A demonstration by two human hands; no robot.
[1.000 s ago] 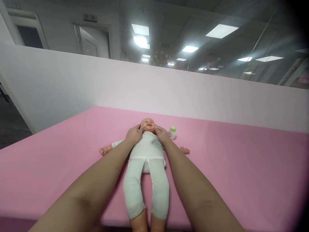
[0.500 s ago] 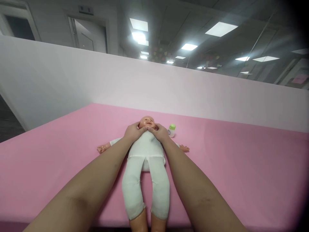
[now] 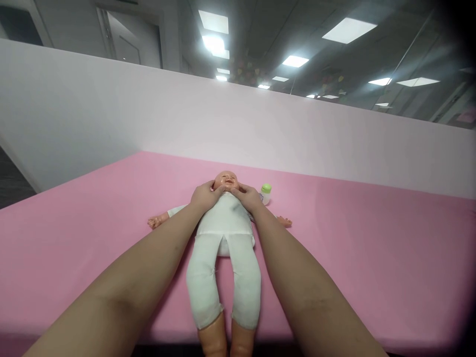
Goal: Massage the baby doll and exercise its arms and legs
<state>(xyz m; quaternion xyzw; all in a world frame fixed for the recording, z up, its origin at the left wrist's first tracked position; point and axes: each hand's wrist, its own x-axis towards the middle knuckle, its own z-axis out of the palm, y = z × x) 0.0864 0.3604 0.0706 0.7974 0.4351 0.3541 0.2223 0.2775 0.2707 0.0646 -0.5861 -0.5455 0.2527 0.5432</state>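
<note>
A baby doll (image 3: 223, 218) with a white cloth body lies on its back, its legs toward me and its arms stretched out to the sides. My left hand (image 3: 207, 196) cups the left side of the doll's head (image 3: 225, 179), thumb at the jaw. On the other side, my right hand (image 3: 248, 198) holds the head the same way, its thumb just under the chin. The fingers of both hands are partly hidden behind the head and neck. Just beyond my right hand stands a small bottle (image 3: 265, 194) with a green cap.
The doll lies on a pink padded surface (image 3: 353, 258), whose front edge runs near the bottom of the view. A low white wall (image 3: 238, 124) rises along the back and left. Behind it are a door (image 3: 130, 42) and lit ceiling panels (image 3: 349, 30).
My thumbs have moved apart along the doll's jaw, from almost meeting under the chin. The whole scene sits slightly higher in view. Both hands stay at the doll's head.
</note>
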